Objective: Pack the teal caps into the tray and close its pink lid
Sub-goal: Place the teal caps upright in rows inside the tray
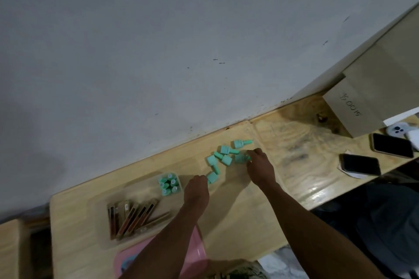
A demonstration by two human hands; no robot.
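caps: teal caps (223, 156) loose on your pale wood surface (238, 206); your left hand (196, 190) pinches one; your right hand (259, 165) grips another

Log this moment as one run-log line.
left hand: pinching loose teal cap | right hand: on cap in pile | tray: several caps packed | pink lid: open
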